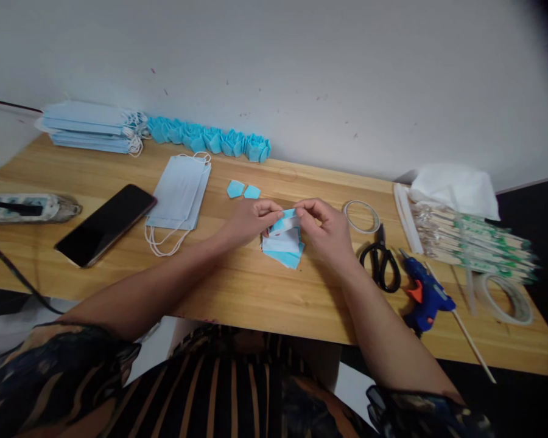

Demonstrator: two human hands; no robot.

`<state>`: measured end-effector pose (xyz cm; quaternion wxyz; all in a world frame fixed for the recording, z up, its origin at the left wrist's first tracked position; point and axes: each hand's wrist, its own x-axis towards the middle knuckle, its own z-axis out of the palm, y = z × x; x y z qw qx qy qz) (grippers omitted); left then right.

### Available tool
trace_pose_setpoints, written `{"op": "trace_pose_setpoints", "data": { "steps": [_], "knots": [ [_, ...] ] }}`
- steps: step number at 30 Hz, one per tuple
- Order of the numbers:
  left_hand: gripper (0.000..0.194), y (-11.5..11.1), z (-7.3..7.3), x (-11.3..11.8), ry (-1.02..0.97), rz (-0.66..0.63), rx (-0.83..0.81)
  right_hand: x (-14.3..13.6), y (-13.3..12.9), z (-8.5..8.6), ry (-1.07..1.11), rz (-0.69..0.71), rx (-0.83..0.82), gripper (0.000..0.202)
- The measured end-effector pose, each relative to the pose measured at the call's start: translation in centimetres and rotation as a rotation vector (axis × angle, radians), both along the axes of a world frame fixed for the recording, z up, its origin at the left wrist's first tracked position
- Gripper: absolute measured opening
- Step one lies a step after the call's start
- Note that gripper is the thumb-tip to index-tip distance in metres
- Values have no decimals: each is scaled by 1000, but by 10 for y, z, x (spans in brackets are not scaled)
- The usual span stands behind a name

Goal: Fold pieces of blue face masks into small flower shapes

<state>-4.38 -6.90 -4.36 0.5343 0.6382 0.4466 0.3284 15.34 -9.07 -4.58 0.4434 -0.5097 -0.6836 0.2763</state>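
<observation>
A small blue and white piece of fabric (pixel 285 222) is pinched between my two hands, above the middle of the table. My left hand (pixel 254 220) grips its left end with thumb and fingers. At its right end my right hand (pixel 322 230) holds it the same way. Just below lie several blue and white cut pieces (pixel 284 250), partly hidden by the held one. Two small blue folded pieces (pixel 243 190) rest on the wood behind my left hand.
Masks (pixel 179 191), a phone (pixel 106 225) and a mask stack (pixel 89 126) are left; blue fabric flowers (pixel 210 139) line the wall. Right are a tape ring (pixel 361 217), black scissors (pixel 380 261), a blue glue gun (pixel 427 293), wrapped sticks (pixel 475 240) and a tape roll (pixel 505 299).
</observation>
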Motion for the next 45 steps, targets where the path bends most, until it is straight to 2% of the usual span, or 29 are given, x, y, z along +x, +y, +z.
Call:
{"op": "trace_pose_setpoints", "data": {
  "steps": [4,8,14,20,24,32,37,41,45],
  "knots": [
    [14,-2,3,1,0,-7,13,-1,2,-7,57,1,-131,18],
    [15,-4,7,3,11,-3,-20,-4,3,-10,92,-28,-114,11],
    [18,-2,10,4,-49,47,-156,-4,1,-5,-12,-11,115,4],
    [19,2,5,3,-123,83,-277,3,5,-5,-210,92,365,18],
    [17,3,3,3,-176,105,-326,8,8,-8,-267,150,442,23],
    [13,2,2,3,-276,72,-338,9,8,-9,-323,174,467,22],
    [14,1,3,3,-258,80,-305,8,7,-10,-331,173,489,21],
    [12,1,6,4,-216,86,-278,8,8,-10,-347,176,448,22],
    [11,3,2,4,-191,86,-243,8,7,-9,-354,183,359,23]
  ]
}}
